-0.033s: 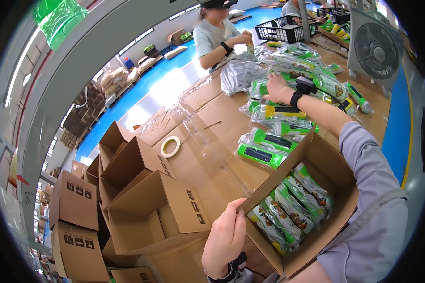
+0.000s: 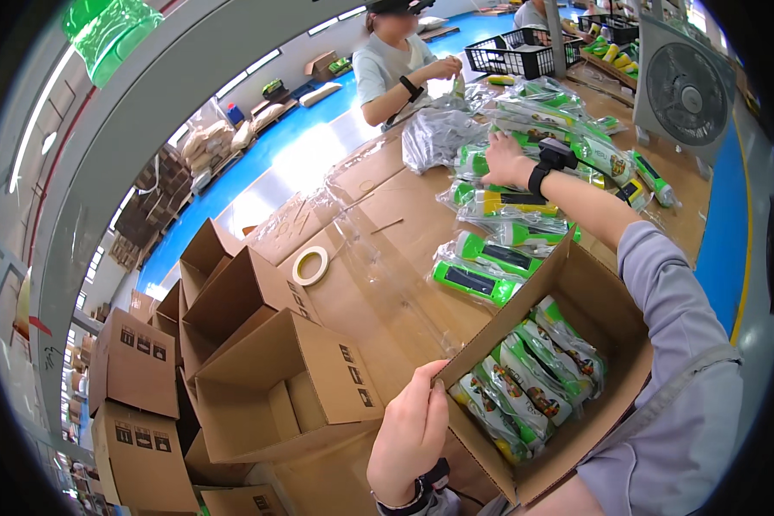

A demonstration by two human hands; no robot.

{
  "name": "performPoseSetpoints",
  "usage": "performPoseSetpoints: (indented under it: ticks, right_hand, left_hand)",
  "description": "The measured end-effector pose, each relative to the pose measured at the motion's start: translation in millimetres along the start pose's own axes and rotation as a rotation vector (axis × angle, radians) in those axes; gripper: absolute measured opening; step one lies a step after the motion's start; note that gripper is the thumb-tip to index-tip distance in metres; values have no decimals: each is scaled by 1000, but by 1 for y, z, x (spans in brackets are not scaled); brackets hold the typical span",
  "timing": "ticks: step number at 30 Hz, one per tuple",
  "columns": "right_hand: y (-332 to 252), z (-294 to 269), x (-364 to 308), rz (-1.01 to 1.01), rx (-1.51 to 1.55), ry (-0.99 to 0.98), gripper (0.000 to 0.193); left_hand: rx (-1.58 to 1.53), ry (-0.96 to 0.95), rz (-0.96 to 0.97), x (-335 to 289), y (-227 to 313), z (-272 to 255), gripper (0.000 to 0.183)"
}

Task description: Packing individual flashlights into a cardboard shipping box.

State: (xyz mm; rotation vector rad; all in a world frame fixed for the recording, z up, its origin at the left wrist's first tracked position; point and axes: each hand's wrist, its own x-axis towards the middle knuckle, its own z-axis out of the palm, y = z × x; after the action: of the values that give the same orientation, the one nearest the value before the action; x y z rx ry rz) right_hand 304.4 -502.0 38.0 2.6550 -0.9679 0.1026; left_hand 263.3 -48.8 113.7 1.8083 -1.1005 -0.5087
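My left hand (image 2: pixel 411 430) grips the near left wall of an open cardboard box (image 2: pixel 615 301), thumb over its rim. The box is tilted by my body, and several bagged green-and-white flashlights (image 2: pixel 525 387) lie side by side in it. Across the table, my right hand (image 2: pixel 509 162) reaches into a pile of clear-bagged flashlights. Its thumb and fingers are around the end of a green flashlight (image 2: pixel 471 160); part of the grip is hidden. Between that hand and the box lie more bagged flashlights (image 2: pixel 477 282) with dark panels.
Open empty cartons (image 2: pixel 331 370) crowd the left side. A tape roll (image 2: pixel 310 266) lies on the cardboard-covered table (image 2: pixel 387 284). Crumpled plastic bags (image 2: pixel 439 138) lie near a person (image 2: pixel 396 64) working opposite. A fan (image 2: pixel 686 90) and a black crate (image 2: pixel 512 53) stand at the far right.
My hands and the box hold their places. The hands of the person opposite have shifted slightly.
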Motion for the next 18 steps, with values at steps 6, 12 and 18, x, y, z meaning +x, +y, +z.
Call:
performPoseSetpoints:
  ticks: [6, 12, 18]
  right_hand:
    - [8, -8, -32, -285, 367, 174, 57]
    - [14, -62, -70, -125, 1271, 425, 55]
    - [-9, -199, -134, -357, 2206, 45, 32]
  left_hand:
    - [22, 12, 37, 0, 1, 0, 25]
    - [56, -25, 32, 1, 2, 2, 27]
    - [240, 293, 275, 5, 2, 13, 64]
